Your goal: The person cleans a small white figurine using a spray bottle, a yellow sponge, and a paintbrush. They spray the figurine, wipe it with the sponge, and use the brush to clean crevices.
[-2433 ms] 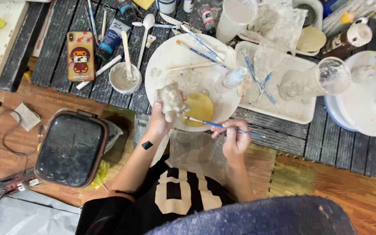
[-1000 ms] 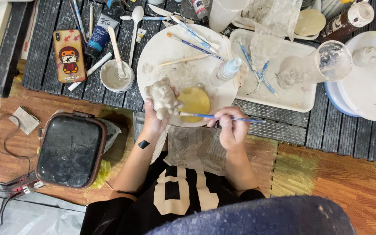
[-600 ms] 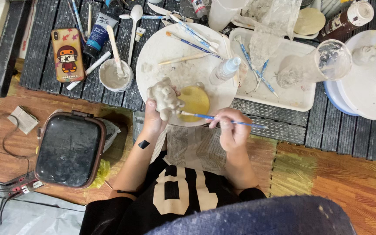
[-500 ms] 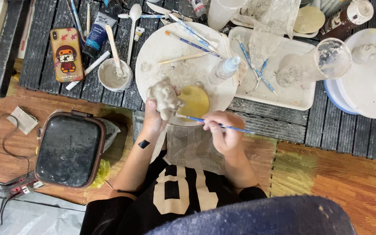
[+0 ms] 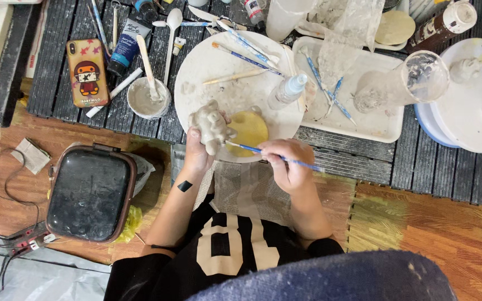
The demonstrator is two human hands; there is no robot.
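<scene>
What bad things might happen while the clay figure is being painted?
The left hand holds the clay figure up off the plate; it might slip and break. The right hand has the brush tip touching the figure; pushing hard might dent it.

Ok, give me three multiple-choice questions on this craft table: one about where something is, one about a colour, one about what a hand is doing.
1. Where does the phone lie?
A. on the white plate
B. on the dark slats left of the small cup
C. in the white tray

2. What colour is the handle of the brush in the right hand?
A. red
B. blue
C. green

3. What is the left hand doing?
A. holding a grey clay figure
B. resting flat on the floor
C. gripping the spray bottle

Answers: 1 B, it lies on the slats left of the cup. 2 B, the handle is blue. 3 A, its fingers wrap the clay figure.
</scene>
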